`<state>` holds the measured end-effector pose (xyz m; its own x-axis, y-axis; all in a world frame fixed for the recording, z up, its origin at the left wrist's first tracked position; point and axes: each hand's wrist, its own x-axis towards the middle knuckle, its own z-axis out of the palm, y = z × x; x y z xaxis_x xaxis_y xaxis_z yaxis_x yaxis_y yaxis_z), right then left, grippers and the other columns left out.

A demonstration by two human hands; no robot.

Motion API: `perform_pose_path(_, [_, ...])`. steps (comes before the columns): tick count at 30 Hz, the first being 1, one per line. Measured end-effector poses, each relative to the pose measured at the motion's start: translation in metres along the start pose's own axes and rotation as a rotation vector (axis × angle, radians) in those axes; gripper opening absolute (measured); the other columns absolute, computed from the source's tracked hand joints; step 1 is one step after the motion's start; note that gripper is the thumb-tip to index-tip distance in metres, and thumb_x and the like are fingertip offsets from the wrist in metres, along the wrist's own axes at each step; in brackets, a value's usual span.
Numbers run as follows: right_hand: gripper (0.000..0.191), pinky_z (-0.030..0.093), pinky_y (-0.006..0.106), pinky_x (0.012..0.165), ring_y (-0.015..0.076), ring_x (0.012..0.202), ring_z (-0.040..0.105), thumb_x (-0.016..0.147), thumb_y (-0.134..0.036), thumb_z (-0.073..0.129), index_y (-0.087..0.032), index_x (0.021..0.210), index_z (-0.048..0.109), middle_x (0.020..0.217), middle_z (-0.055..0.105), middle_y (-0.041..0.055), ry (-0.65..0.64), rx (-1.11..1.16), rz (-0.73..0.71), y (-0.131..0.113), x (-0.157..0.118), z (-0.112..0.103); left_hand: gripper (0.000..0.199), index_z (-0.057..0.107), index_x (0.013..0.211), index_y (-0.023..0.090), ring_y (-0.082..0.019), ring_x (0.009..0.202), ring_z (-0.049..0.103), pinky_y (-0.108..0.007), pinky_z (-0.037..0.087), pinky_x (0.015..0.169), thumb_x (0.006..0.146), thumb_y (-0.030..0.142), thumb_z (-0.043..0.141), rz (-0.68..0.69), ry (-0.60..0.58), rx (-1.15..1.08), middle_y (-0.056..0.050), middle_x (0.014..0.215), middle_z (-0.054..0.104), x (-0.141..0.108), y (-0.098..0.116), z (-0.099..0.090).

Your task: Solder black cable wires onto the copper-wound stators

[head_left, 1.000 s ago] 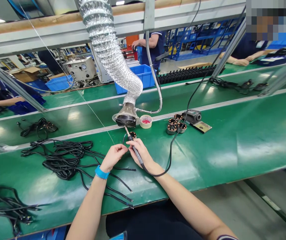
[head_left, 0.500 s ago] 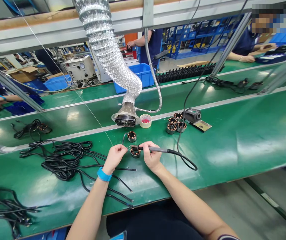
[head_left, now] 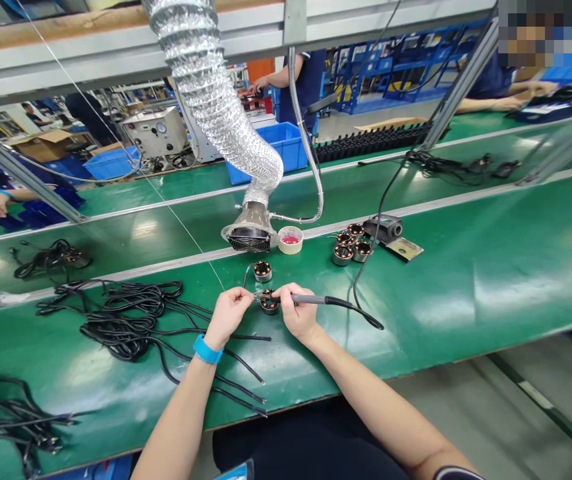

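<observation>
My left hand [head_left: 230, 312], a blue band at its wrist, is closed in a pinch on a thin solder wire [head_left: 189, 235] that runs down from the upper left. A soldering iron [head_left: 313, 299] is gripped like a pen in my right hand [head_left: 297, 313], its tip pointing left. Iron tip and left fingertips meet just above a small round motor stator [head_left: 269, 307] with copper windings; whether they touch it I cannot tell. Right behind it stands a second stator [head_left: 263, 271] with a dark lead on its left.
A fume extraction hood [head_left: 249, 235] hangs behind the stators, beside a roll of tape [head_left: 291, 241]. Several stators [head_left: 343, 253] stand by the iron holder [head_left: 389, 228] to the right. Coiled black cables [head_left: 126, 330] cover the left. Co-workers sit across the bench.
The soldering iron and my right hand have shifted slightly left, bringing the tip nearer my left fingertips. The iron's cord has swung. My left hand stays almost in place.
</observation>
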<state>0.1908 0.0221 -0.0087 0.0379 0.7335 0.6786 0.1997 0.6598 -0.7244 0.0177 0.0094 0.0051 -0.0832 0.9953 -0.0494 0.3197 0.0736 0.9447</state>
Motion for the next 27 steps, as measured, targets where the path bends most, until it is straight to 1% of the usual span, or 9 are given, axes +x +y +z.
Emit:
perform_pose_path(8, [0.031,0.051,0.026,0.058,0.0147,0.059,0.065,0.095,-0.025,0.046,-0.019,0.074,0.068,0.067,0.07,0.0015,0.029,0.037,0.031,-0.0011,-0.0008,-0.0005,0.024,0.065,0.069,0.014,-0.013,0.063,0.047,-0.024,0.035,0.06,0.076,0.036,0.063,-0.004,-0.014,0.014,0.0,0.065,0.059,0.0009,-0.0011,-0.0005])
perform_pose_path(14, [0.029,0.05,0.026,0.056,0.0145,0.058,0.064,0.094,-0.026,0.047,-0.019,0.075,0.068,0.065,0.068,0.0012,0.004,0.061,0.071,-0.0011,-0.0012,0.0003,0.023,0.065,0.069,0.014,-0.013,0.064,0.048,-0.024,0.036,0.062,0.076,0.035,0.063,-0.002,-0.013,-0.001,-0.001,0.066,0.06,0.0015,0.0004,-0.0003])
perform_pose_path(21, [0.033,0.052,0.029,0.06,0.0165,0.063,0.065,0.096,-0.032,0.046,-0.019,0.074,0.067,0.067,0.066,0.0027,0.121,0.134,0.178,-0.0017,-0.0007,-0.0001,0.023,0.065,0.07,0.014,-0.011,0.059,0.043,-0.024,0.032,0.058,0.076,0.036,0.063,-0.017,-0.018,-0.02,0.001,0.064,0.057,0.0,0.0,-0.0005])
perform_pose_path(27, [0.036,0.05,0.029,0.057,0.0168,0.062,0.063,0.096,-0.035,0.045,-0.019,0.072,0.066,0.063,0.061,0.0022,0.134,0.133,0.211,-0.004,-0.0001,-0.0001,0.024,0.064,0.071,0.014,-0.01,0.056,0.039,-0.024,0.03,0.057,0.076,0.037,0.063,-0.034,-0.026,-0.032,0.002,0.063,0.054,0.0006,-0.0006,-0.0005])
